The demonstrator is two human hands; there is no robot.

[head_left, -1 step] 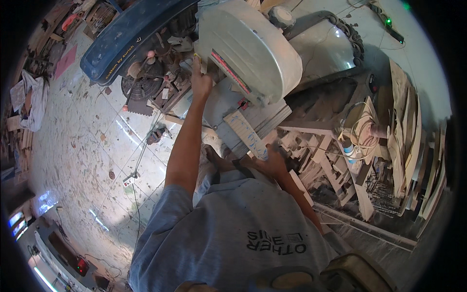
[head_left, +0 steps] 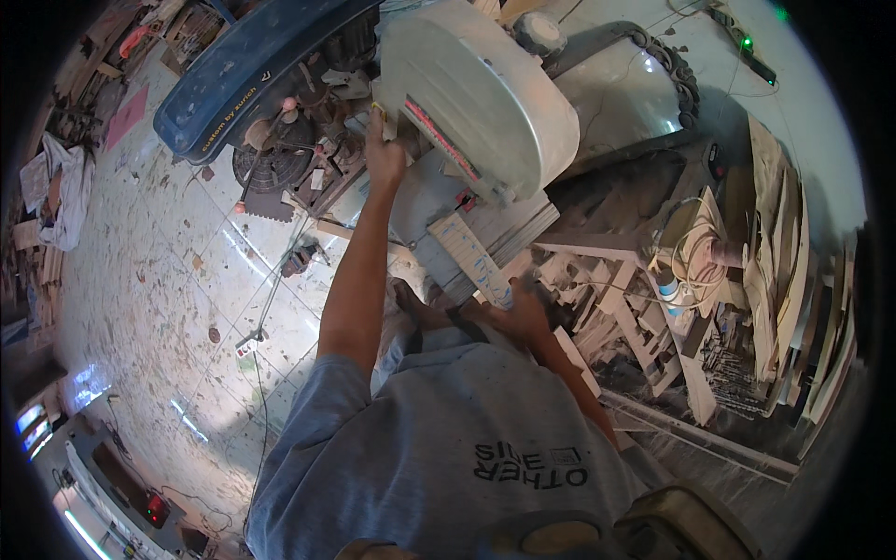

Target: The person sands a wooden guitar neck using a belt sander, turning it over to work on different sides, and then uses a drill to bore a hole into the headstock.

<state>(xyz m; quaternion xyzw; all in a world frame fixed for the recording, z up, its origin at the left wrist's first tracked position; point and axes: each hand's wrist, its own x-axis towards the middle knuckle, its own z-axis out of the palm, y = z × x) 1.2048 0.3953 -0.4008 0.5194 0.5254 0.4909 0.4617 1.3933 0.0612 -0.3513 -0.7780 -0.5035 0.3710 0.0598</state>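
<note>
A large, rounded pale-grey housing of a band saw (head_left: pixel 485 84) stands in front of me, over a grey metal table (head_left: pixel 434 257). My right hand (head_left: pixel 520 310) grips the near end of a pale wooden board (head_left: pixel 467 254) with blue marks along it. The board lies on the saw table, slanting away to the left. My left hand (head_left: pixel 385 161) is stretched out to the left side of the housing. A small yellow thing (head_left: pixel 378 110) shows at its fingertips, and its other fingers are partly hidden.
At the left stands a blue machine (head_left: pixel 252 79) with a round dark base (head_left: pixel 273 159). A cable (head_left: pixel 261 308) runs over the dusty tiled floor. Right of me are a heap of wood offcuts (head_left: pixel 644 327), a coiled cord (head_left: pixel 700 257) and upright boards (head_left: pixel 779 252).
</note>
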